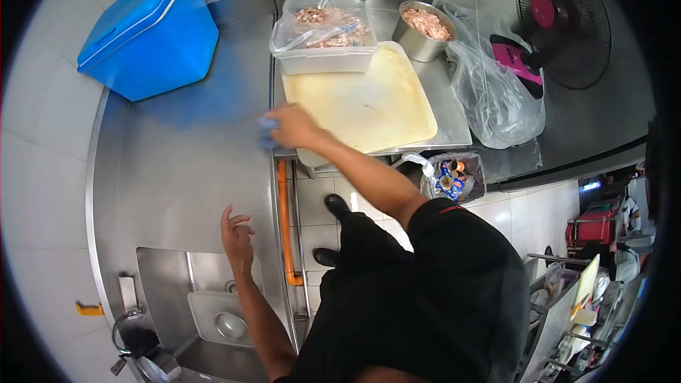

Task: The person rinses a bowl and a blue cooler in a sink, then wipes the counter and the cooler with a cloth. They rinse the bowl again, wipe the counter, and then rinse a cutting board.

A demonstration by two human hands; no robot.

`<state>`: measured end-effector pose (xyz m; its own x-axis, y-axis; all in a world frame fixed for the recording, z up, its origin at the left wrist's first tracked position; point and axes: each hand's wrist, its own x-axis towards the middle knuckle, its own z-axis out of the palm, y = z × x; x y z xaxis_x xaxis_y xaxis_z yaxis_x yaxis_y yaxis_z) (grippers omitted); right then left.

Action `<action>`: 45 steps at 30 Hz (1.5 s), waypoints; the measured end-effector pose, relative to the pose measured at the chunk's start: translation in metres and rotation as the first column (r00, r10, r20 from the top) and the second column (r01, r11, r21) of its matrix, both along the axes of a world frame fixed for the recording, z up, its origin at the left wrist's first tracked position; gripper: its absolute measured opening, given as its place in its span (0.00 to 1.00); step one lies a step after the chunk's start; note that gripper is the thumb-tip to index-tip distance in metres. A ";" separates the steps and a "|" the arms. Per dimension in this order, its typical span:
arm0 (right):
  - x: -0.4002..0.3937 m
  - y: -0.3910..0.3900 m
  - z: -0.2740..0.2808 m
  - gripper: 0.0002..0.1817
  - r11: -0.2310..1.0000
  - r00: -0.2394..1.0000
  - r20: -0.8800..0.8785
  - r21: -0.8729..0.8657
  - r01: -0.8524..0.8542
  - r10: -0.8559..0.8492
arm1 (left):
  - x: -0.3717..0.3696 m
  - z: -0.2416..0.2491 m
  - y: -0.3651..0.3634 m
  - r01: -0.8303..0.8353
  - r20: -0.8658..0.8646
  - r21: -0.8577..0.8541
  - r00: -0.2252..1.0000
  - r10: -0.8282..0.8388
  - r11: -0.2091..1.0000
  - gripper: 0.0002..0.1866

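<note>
My right hand [291,126] is closed on a bluish cloth [267,132], partly blurred, at the edge of the steel counter [191,170], beside the left side of a yellowish cutting board [369,99]. My left hand [237,232] hovers over the counter near the sink, fingers apart and holding nothing. On the board's back edge stands a clear plastic container [326,62] of chopped meat, partly covered by a plastic bag. A steel pot [418,44] of similar meat stands at the board's back right corner.
A blue cooler [159,50] stands at the back left. The sink [163,276] holds a tray and bowl. Plastic bags [489,99] and a fan [564,21] are at the right. Below the counter edge is a bin [468,174] with waste.
</note>
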<state>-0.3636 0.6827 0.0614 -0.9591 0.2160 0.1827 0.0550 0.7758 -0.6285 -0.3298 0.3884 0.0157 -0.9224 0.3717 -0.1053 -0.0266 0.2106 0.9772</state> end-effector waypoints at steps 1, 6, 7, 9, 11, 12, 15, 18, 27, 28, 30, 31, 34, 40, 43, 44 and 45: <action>0.025 0.024 0.008 0.17 0.998 0.998 -0.021 -0.005 0.063 -0.063 | 0.001 -0.002 0.011 0.003 -0.009 -0.010 1.000 -0.003 1.000 0.27; 0.153 0.167 0.014 0.21 0.861 0.855 -0.105 -0.072 0.503 -0.508 | 0.010 -0.020 0.056 0.070 0.102 -0.081 0.993 -0.062 0.994 0.26; 0.174 0.204 -0.004 0.20 0.791 0.795 -0.148 0.096 0.604 -0.589 | 0.010 -0.029 0.064 0.092 0.118 -0.081 0.990 -0.082 0.992 0.26; 0.212 0.246 0.005 0.20 0.691 0.702 -0.050 0.138 0.709 -0.710 | 0.008 -0.039 0.081 0.056 0.192 -0.041 0.980 -0.047 0.998 0.25; 0.241 0.289 -0.005 0.20 0.659 0.674 -0.027 0.182 0.730 -0.738 | -0.002 -0.045 0.104 0.093 0.125 -0.079 0.989 -0.083 0.992 0.23; 0.252 0.310 -0.024 0.20 0.666 0.689 -0.007 0.251 0.703 -0.725 | 0.001 -0.017 0.125 0.075 0.190 -0.136 0.981 -0.048 0.988 0.23; 0.253 0.334 -0.043 0.21 0.689 0.728 0.051 0.373 0.621 -0.684 | -0.005 -0.023 0.144 0.175 0.468 -0.225 0.882 -0.051 0.959 0.25; 0.204 0.329 -0.031 0.23 0.736 0.777 -0.234 0.250 0.629 -0.585 | 0.025 -0.055 0.157 0.158 0.700 -0.120 0.714 -0.029 0.980 0.30; -0.006 0.331 -0.008 0.23 0.643 0.911 0.150 -0.665 0.380 -0.384 | 0.046 -0.067 0.237 -0.323 0.658 0.440 0.751 -0.056 0.838 0.27; -0.014 0.336 -0.006 0.23 0.652 0.912 0.137 -0.659 0.375 -0.386 | 0.046 -0.069 0.241 -0.359 0.665 0.427 0.746 -0.020 0.830 0.25; -0.022 0.342 -0.008 0.20 0.669 0.922 0.239 -0.635 0.386 -0.306 | 0.043 -0.068 0.251 -0.390 0.667 0.425 0.745 0.008 0.817 0.23; -0.024 0.345 -0.010 0.20 0.676 0.924 0.234 -0.630 0.381 -0.303 | 0.046 -0.068 0.255 -0.417 0.657 0.384 0.750 0.075 0.824 0.21; -0.037 0.351 -0.015 0.17 0.529 0.883 0.283 -0.717 0.454 -0.375 | 0.048 -0.051 0.262 -0.452 0.607 0.389 0.781 0.146 0.803 0.18; -0.052 0.362 -0.016 0.18 0.654 0.855 0.251 -0.558 0.511 -0.454 | 0.027 -0.008 0.221 -0.419 0.491 0.490 0.857 0.155 0.764 0.12; -0.054 0.377 -0.029 0.16 0.678 0.871 0.232 -0.554 0.484 -0.432 | 0.011 0.000 0.170 -0.494 0.517 0.478 0.827 0.222 0.726 0.11; -0.056 0.384 -0.036 0.15 0.670 0.875 0.215 -0.572 0.473 -0.435 | 0.006 0.003 0.154 -0.535 0.534 0.413 0.798 0.280 0.737 0.12; -0.056 0.388 -0.041 0.14 0.661 0.874 0.201 -0.586 0.469 -0.443 | 0.003 0.007 0.142 -0.572 0.553 0.346 0.765 0.331 0.743 0.12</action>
<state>-0.4191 1.0712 0.0202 -0.7138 0.6780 -0.1757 0.3326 0.1073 -0.9370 -0.3267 0.5299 0.0224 -0.8870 0.0320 -0.4607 -0.4302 -0.4200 0.7991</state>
